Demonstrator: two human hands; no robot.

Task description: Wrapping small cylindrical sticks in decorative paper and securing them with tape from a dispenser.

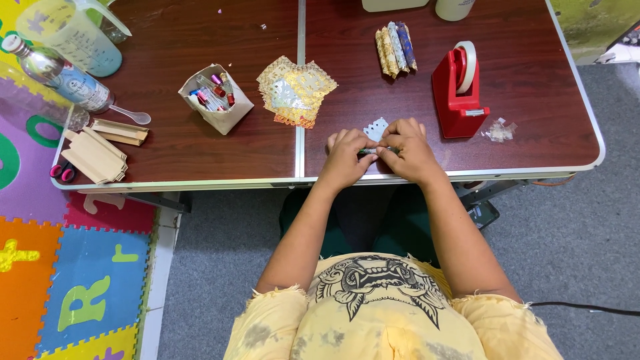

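Note:
My left hand [345,157] and my right hand [408,148] meet near the front edge of the dark wooden table [200,153]. Between their fingertips they pinch a small thin rolled piece of paper [369,152], mostly hidden by the fingers. A small white scalloped paper scrap [375,128] lies just behind my hands. A stack of gold patterned paper squares [295,91] sits further back to the left. Three rolled paper pieces [396,48] lie side by side at the back.
A red tape dispenser [459,90] stands to the right, with crumpled tape [499,130] beside it. A paper box of small tubes [215,97], a plastic spoon [131,115], wooden pieces [97,153], a bottle [57,73] and a measuring jug [73,33] occupy the left. Foam letter mats [73,280] cover the floor.

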